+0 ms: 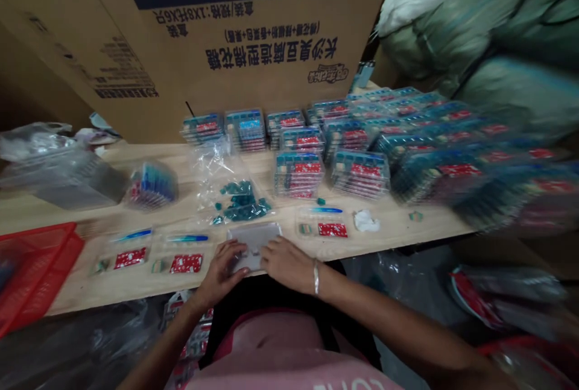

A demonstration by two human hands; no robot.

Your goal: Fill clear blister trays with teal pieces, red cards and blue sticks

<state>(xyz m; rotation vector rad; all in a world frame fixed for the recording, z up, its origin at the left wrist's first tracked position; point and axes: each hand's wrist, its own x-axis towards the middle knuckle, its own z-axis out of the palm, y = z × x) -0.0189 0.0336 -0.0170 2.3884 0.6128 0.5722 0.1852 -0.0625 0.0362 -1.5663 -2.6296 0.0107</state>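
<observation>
A clear, shallow plastic tray (256, 233) lies at the table's front edge. My left hand (225, 268) grips its left side, thumb at the near edge and fingers curled over the rim. My right hand (286, 262) is closed on the right side, its fingertips bent onto the tray. Right of it sits an open tray holding a blue pen-like stick, a red patterned packet (332, 230) and a small green-and-tan piece. Two similar filled trays lie to the left, with red packets (186, 263). Beyond my hands is a clear bag (215, 173) with dark teal pieces (244, 200).
Stacks of filled clear boxes (298, 173) line the back and right of the table. A large cardboard carton (181, 76) stands behind. At left are stacked clear trays (85, 179) and a red basket (45, 269). A crumpled white piece (366, 221) lies at right.
</observation>
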